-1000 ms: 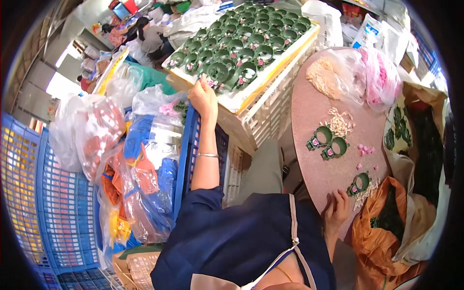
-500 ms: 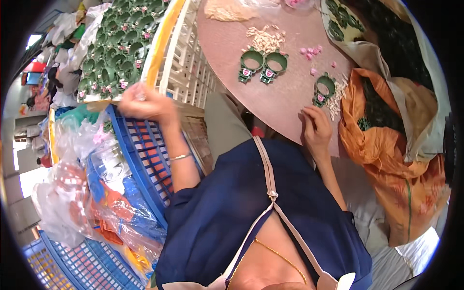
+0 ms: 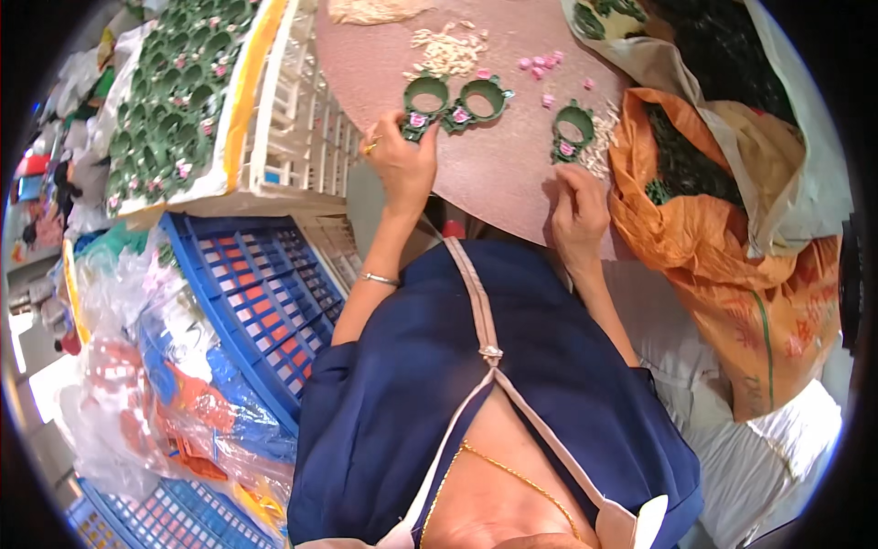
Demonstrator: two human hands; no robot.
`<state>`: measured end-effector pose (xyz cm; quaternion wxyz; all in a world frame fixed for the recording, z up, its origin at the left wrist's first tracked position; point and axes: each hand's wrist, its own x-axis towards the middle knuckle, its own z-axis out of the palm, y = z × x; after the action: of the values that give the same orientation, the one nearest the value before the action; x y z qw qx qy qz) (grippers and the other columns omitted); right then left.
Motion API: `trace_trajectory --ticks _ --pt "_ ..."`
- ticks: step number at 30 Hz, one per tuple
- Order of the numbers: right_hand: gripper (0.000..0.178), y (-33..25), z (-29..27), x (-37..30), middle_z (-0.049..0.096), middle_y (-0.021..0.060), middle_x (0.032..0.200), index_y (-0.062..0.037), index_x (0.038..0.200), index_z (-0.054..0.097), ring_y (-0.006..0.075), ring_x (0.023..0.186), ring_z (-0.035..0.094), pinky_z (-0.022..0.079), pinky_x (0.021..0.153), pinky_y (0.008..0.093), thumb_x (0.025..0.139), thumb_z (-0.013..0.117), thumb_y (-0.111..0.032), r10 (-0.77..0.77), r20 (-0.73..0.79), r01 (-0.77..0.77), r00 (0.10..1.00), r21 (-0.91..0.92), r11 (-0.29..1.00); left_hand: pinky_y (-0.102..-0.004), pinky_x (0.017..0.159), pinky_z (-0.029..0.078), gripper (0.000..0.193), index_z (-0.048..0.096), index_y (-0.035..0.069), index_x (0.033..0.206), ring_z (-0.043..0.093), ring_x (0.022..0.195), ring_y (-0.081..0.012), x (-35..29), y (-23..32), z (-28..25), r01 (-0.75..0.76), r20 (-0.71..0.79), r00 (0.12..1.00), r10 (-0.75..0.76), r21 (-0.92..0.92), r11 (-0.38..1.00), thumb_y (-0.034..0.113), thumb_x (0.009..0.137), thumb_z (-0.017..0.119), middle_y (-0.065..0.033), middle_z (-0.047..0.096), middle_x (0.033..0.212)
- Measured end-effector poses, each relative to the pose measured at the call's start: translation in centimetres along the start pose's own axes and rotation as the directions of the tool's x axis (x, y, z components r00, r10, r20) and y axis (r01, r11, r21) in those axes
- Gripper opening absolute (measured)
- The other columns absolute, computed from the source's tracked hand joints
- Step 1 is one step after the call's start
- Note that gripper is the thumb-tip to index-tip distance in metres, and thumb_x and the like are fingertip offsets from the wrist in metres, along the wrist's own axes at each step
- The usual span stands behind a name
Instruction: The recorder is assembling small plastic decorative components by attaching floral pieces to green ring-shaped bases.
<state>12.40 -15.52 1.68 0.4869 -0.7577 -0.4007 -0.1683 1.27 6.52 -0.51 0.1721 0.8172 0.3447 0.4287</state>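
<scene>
A green plastic ring piece [image 3: 425,93] with a pink flower lies on the table at the left of its pair. My left hand [image 3: 402,165] pinches its lower end between thumb and fingers. Close beside it, on the right, is a second green ring piece [image 3: 481,101], also flowered. My right hand [image 3: 580,212] rests at the table edge, fingers loosely bent and apart, its fingertips at the foot of a third green ring piece [image 3: 572,123]. Whether they touch it I cannot tell. Small pink flowers [image 3: 540,64] lie between the ring pieces.
Cream-coloured small parts are heaped behind the pair [image 3: 448,50] and beside the third ring piece [image 3: 599,142]. An orange sack [image 3: 677,247] stands right of the table [image 3: 494,174]. Left are a tray of finished-looking green rings [image 3: 174,101], a white crate [image 3: 306,119] and a blue basket [image 3: 256,284].
My left hand has come from the tray at the left to the table and taken hold of the left ring piece. The pair stands slightly farther apart. The whole view has shifted.
</scene>
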Motion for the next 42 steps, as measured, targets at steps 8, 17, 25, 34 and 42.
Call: trace_trajectory --ticks 8,17,25,34,42 --pt "0.020 2.7 -3.0 2.6 0.059 0.0146 0.100 -0.0022 0.104 0.067 0.0341 0.096 0.058 0.046 0.084 0.0437 0.084 0.068 -0.005 0.147 0.143 -0.091 0.979 -0.341 0.936 -0.0365 0.074 0.051 0.048 0.061 0.001 0.107 0.061 0.087 -0.0267 -1.6 3.0 -1.8 0.115 -0.110 0.983 -0.148 -0.262 0.958 0.017 0.071 0.089 -0.0139 0.063 0.098" --pt "0.020 3.6 -1.0 3.0 0.065 0.0094 0.099 -0.0082 0.104 0.070 0.0308 0.099 0.056 0.040 0.086 0.0436 0.085 0.063 -0.006 0.130 0.190 -0.018 0.973 -0.498 0.867 -0.0431 0.090 0.037 0.049 0.062 0.006 0.105 0.059 0.097 -0.0291 -4.7 6.0 -0.5 -0.207 0.109 0.963 0.248 -0.291 0.934 0.018 0.065 0.087 -0.0112 0.065 0.097" --pt "0.011 -1.3 -1.4 4.0 0.066 0.0038 0.089 -0.0026 0.103 0.066 0.0123 0.074 0.064 0.050 0.063 0.0251 0.093 0.063 0.000 0.571 0.404 -0.699 0.714 0.446 0.559 -0.0441 0.091 0.037 0.053 0.061 0.006 0.112 0.060 0.100 -0.0298 -4.6 6.1 -0.4 -0.211 0.171 0.953 0.250 -0.218 0.953 0.027 0.070 0.087 -0.0095 0.069 0.096" --pt "0.013 -2.2 0.0 3.1 0.074 0.0104 0.090 0.0015 0.099 0.072 0.0135 0.079 0.070 0.054 0.071 0.0265 0.087 0.068 0.000 0.375 0.465 -0.484 0.802 0.138 0.864 -0.0438 0.092 0.039 0.052 0.061 0.006 0.111 0.060 0.096 -0.0280 -5.1 5.1 0.2 -0.228 0.085 0.962 0.260 -0.274 0.934 0.019 0.066 0.085 -0.0097 0.066 0.093" --pt "0.016 -3.6 0.0 3.5 0.068 0.0139 0.089 -0.0018 0.099 0.072 0.0297 0.079 0.068 0.053 0.069 0.0342 0.084 0.070 0.000 0.110 0.417 -0.131 0.902 0.020 0.991 -0.0431 0.093 0.039 0.053 0.064 0.007 0.112 0.059 0.096 -0.0262 -5.5 4.7 0.4 -0.248 0.047 0.961 0.273 -0.290 0.924 0.018 0.065 0.085 -0.0092 0.065 0.097"
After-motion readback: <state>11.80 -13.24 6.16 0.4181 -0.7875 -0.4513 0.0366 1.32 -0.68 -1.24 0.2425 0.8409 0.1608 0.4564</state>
